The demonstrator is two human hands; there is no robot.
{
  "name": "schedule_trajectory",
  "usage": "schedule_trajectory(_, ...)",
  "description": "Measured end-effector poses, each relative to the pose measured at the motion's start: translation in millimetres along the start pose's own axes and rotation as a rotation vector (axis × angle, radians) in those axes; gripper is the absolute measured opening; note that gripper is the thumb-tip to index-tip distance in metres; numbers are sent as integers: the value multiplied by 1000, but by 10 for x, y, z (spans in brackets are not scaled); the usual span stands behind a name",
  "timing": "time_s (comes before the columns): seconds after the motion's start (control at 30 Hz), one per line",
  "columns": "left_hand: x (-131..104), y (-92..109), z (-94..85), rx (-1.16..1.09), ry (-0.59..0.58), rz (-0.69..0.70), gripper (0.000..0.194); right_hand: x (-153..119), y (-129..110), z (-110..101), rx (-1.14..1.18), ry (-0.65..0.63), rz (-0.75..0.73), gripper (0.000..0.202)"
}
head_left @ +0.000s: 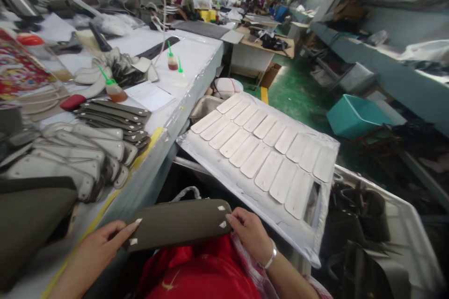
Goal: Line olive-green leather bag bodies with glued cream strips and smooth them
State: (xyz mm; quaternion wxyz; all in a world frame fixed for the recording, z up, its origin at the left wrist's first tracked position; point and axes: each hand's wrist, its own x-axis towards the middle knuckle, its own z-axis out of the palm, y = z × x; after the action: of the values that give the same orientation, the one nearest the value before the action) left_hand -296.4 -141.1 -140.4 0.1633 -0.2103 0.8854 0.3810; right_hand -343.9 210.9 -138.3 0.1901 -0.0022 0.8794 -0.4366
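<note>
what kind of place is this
Most likely a factory floor for leather or bag parts. Both hands hold a dark leather piece, stacks of cut pieces cover the long workbench, and a board carries rows of pale strips.

Olive-brown leather strip (178, 223) with small white corner tabs; pale grey pieces (259, 149) on white board (315, 238); red cloth (196, 271) on lap; teal bin (354, 114); green floor (298, 93); glue bottles (114, 88) amber, possibly, with green nozzles.
</note>
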Motion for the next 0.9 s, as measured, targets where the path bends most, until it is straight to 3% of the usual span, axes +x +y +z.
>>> schedule_trajectory(0.2, -14, 197, -14, -213, -36, -84, 46, 80, -51, 0, -10, -138, 98, 37)
schedule_trajectory(0.4, -6, 116, -51, -362, -123, -99, 39, 87, 40, 54, 113, -212, 191, 42)
schedule_trajectory(0.57, 0, 115, -106, -318, -92, -32, 35, 55, 62, 97, 164, -168, 221, 45)
schedule_trajectory(0.9, 85, 117, -201, -125, -67, 105, 34, 21, -212, 77, 138, -150, 251, 44)
